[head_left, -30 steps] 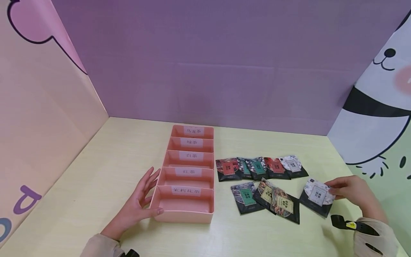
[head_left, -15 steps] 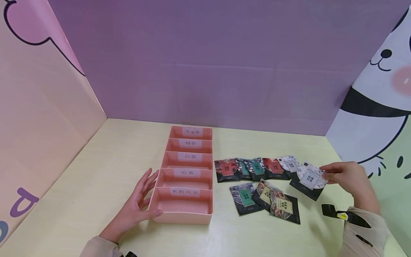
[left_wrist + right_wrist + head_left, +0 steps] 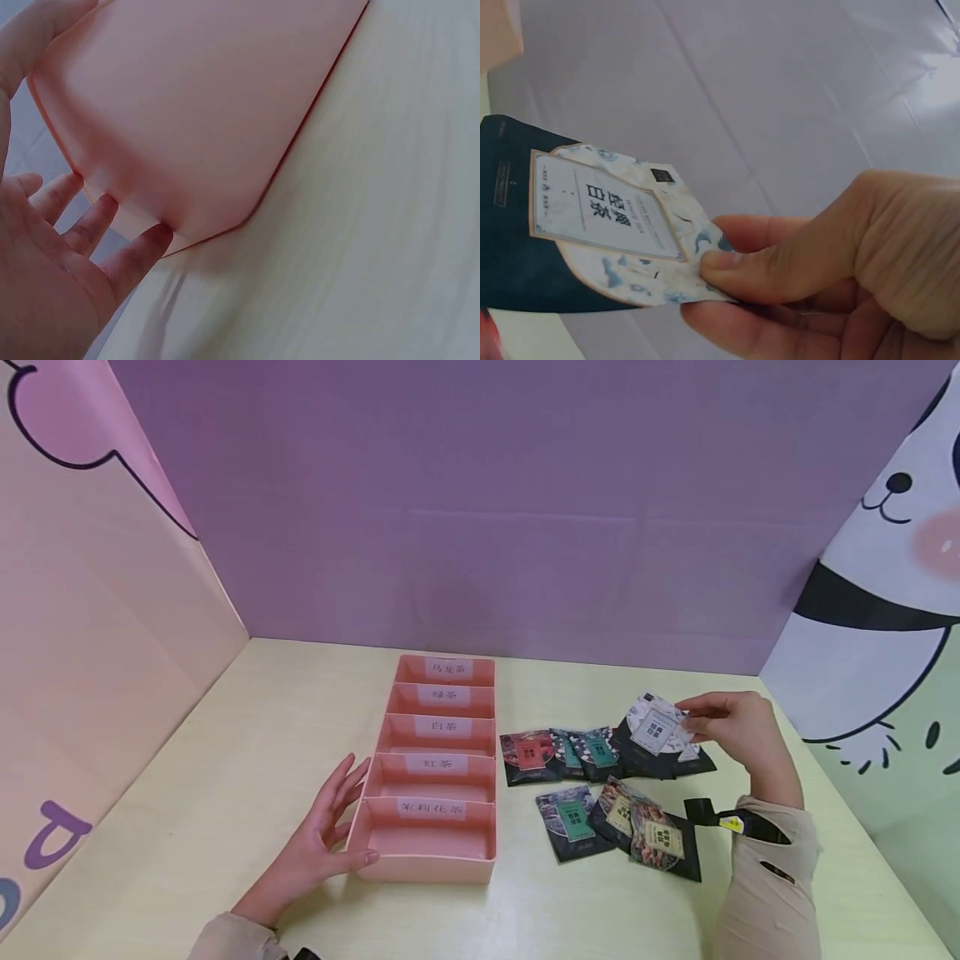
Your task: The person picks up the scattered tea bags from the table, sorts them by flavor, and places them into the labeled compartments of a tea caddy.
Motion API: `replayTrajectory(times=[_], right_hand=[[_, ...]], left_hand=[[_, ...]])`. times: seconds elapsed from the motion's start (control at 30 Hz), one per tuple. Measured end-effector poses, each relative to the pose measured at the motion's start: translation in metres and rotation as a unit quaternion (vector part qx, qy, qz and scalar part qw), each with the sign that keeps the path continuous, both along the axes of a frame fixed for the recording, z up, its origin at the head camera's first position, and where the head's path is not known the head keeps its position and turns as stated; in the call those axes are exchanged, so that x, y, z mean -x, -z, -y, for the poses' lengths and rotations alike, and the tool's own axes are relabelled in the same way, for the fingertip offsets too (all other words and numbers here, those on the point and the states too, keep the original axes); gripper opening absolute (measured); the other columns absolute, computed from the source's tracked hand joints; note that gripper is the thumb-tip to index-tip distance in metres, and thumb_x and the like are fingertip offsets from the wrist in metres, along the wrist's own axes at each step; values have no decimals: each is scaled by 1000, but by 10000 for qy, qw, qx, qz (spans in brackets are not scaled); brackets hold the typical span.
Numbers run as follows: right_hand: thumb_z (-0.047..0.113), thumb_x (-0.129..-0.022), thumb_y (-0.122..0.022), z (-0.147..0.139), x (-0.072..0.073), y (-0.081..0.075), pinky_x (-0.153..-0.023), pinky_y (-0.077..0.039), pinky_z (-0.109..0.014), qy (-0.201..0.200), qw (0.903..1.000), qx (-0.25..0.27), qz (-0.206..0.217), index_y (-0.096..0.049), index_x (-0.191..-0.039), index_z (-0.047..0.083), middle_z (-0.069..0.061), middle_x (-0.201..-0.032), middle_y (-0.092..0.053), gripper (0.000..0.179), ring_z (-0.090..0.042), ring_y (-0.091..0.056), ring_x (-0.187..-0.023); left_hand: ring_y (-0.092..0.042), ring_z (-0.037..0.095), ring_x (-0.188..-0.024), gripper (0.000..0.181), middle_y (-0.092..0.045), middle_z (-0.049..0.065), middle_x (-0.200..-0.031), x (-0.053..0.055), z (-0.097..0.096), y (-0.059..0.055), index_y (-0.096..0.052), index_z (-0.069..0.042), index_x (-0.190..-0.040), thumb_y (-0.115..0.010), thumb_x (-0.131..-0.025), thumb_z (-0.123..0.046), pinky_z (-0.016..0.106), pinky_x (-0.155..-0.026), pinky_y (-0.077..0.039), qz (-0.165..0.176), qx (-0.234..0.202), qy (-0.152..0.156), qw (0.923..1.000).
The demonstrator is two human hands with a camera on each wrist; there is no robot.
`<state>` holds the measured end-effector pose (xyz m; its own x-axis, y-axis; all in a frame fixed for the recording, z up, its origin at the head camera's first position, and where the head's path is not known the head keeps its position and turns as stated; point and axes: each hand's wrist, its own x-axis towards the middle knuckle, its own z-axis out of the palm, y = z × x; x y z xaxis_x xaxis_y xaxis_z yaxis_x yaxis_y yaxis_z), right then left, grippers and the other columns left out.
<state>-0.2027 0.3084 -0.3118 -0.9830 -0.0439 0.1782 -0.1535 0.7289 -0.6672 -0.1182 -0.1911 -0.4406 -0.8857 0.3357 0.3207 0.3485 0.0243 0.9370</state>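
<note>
Between thumb and fingers, my right hand [image 3: 742, 735] pinches a tea sachet [image 3: 652, 731] by its pale floral edge, as the right wrist view shows too. The sachet has a white label and a dark end, and it overlaps the right part of the back row of sachets. My left hand [image 3: 318, 839] touches the near left corner of a long pink divided box [image 3: 423, 870]. Its thumb lies at the front rim. Along the box's side wall [image 3: 202, 97], the extended fingertips rest in the left wrist view.
Back-row sachets include a red-labelled sachet [image 3: 528, 756] and a green-labelled sachet [image 3: 600, 753]. In front lie another green-labelled sachet [image 3: 574, 821] and two yellow-labelled sachets [image 3: 663, 839], overlapping. Each box compartment bears a paper label [image 3: 442, 764]. A purple wall [image 3: 450, 527] stands behind the table.
My right hand has lifted the white-labelled sachet from the right side and carried it left and back over the rear row. My left hand has stayed at the box.
</note>
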Motion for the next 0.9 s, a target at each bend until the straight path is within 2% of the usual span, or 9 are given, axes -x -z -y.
replayTrajectory(times=[0.1,0.2,0.5,0.73,0.9], right_hand=[[-7,-89,-66,16,4,-2,-60,-54,-20,-134,9994,191,-253,-69,-108,-15,-31,-104,-68,20,-8,-64,-69],[-6,-89,-68,32,7,-5,-60,-54,-19,-328,9977,379,-455,-70,-106,-14,-30,-103,-69,19,-5,-63,-67],[-10,-87,-67,81,18,-4,-61,-55,-21,-758,9919,850,-561,-72,-104,-12,-29,-103,-69,17,-29,-70,-76],[-10,-87,-68,115,26,-3,-63,-56,-22,-1096,9867,1058,-576,-73,-103,-10,-25,-100,-70,17,-25,-68,-73],[-10,-87,-68,136,32,-3,-63,-55,-22,-1279,9829,1073,-774,-74,-103,-8,-23,-100,-71,17,-30,-69,-75]], left_hand=[[-37,1,-136,108,-24,5,-163,0,0,0,-7,-15,-161,-75,-80,8,18,-99,-41,-35,3,-10,10000],[-37,1,-136,108,-24,3,-163,0,0,0,-7,-15,-161,-75,-80,7,18,-99,-41,-52,15,-12,10000],[-36,1,-136,109,-25,0,-163,0,0,1,-6,-15,-161,-75,-80,9,18,-99,-40,-104,-2,44,9999],[-36,-1,-135,109,-24,-1,-163,0,0,1,-6,-15,-161,-75,-80,8,18,-99,-40,-68,13,30,10000],[-37,-2,-135,108,-25,-2,-162,0,0,1,-6,-16,-161,-76,-81,5,19,-98,-42,-1,37,-23,10000]])
